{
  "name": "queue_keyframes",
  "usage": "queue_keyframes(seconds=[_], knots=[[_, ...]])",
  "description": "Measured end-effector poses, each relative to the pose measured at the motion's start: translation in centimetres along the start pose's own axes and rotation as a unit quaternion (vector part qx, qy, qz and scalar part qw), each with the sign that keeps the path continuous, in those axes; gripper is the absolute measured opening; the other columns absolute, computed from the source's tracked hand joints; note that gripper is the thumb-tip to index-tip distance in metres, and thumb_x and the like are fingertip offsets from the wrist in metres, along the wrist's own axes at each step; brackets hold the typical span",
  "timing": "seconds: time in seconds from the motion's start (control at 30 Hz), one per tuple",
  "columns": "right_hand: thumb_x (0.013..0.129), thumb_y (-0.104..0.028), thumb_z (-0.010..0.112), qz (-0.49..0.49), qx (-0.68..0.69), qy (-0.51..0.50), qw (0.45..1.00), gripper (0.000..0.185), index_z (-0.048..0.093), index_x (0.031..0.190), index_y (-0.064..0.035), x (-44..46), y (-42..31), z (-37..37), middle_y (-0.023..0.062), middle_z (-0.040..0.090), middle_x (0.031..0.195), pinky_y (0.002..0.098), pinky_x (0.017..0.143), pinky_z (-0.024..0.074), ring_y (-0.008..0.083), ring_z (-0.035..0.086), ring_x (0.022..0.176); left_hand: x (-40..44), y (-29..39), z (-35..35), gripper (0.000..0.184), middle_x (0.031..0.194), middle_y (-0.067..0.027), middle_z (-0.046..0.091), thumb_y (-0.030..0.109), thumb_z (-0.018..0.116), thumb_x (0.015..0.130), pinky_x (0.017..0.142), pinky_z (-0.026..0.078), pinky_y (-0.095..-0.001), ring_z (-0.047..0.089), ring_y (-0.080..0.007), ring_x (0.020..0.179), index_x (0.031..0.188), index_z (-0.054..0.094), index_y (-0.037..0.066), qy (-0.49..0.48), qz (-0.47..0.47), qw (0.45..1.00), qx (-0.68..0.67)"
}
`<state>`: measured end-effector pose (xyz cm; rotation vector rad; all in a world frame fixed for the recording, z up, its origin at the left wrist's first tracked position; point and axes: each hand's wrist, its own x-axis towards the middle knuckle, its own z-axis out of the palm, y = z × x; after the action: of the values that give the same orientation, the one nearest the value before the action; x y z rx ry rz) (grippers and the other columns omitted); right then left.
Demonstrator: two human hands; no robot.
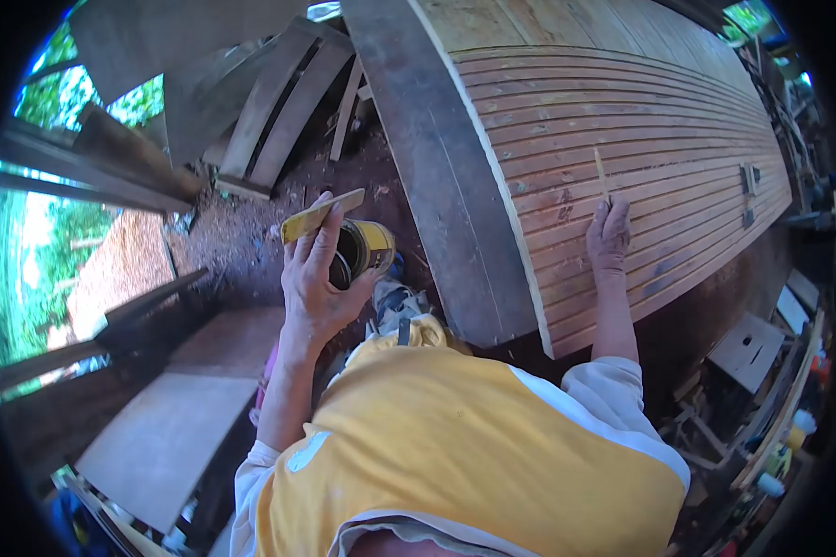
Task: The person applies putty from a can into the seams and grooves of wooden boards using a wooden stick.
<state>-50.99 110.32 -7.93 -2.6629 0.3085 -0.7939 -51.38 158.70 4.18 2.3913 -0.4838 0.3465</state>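
Observation:
My left hand (311, 283) is closed around a yellow tin can (379, 245), its open, dark mouth tilted towards me. A flat yellowish piece (323, 215), like a spreader or small slat, is held between the fingers of the same hand. My right hand (610, 237) pinches a thin pale stick (601, 169) over a large wooden panel (567, 121) with long parallel grooves. Whether the stick's tip touches the surface, I cannot tell. Darker smudges mark the panel near this hand. The can's contents are lost in shadow.
A wide dark board (437, 176) runs along the panel's left edge. On the panel's far right lies a small dark tool (749, 193). Planks (283, 111) lean at the upper left. Sheets of board (163, 446) lie lower left, and a cluttered shelf (780, 408) stands right.

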Motion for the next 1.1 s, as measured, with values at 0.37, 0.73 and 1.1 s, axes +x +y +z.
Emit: queue_keyframes(seconds=[0.37,0.73,1.1], knots=[[0.106,-0.024,0.051,0.107,-0.074,0.014,0.991,0.018,0.049,0.109,-0.0070,0.0,-0.4,0.1,0.0219,0.062,0.085,0.0530,0.068,0.0468,0.0445,0.063,0.078,18.2,-7.3,4.1,0.088,0.149,-0.0214,0.053,0.014,0.079,0.067,0.115,0.038,-0.0504,0.049,-0.0442,0.136,0.150,0.050,0.005,-0.059,0.121,0.990,-0.039],[0.104,-0.024,0.055,0.182,-0.053,0.045,0.981,0.017,0.053,0.111,-0.0083,0.6,-1.4,0.3,0.0203,0.065,0.084,0.0527,0.070,0.0501,0.0435,0.066,0.080,33.6,-5.4,7.7,0.087,0.130,-0.0196,0.062,0.017,0.084,0.067,0.106,0.045,-0.0489,0.056,-0.0402,0.121,0.148,0.053,0.005,-0.033,0.289,0.955,-0.066],[0.104,-0.030,0.056,0.398,-0.152,0.239,0.873,0.025,0.051,0.108,-0.0060,4.7,-4.4,5.0,0.0207,0.067,0.086,0.0496,0.071,0.0529,0.0386,0.070,0.082,51.0,-7.9,17.7,0.081,0.135,-0.0221,0.062,0.023,0.083,0.072,0.106,0.047,-0.0451,0.059,-0.0396,0.122,0.145,0.055,0.002,-0.100,0.374,0.910,-0.146]])
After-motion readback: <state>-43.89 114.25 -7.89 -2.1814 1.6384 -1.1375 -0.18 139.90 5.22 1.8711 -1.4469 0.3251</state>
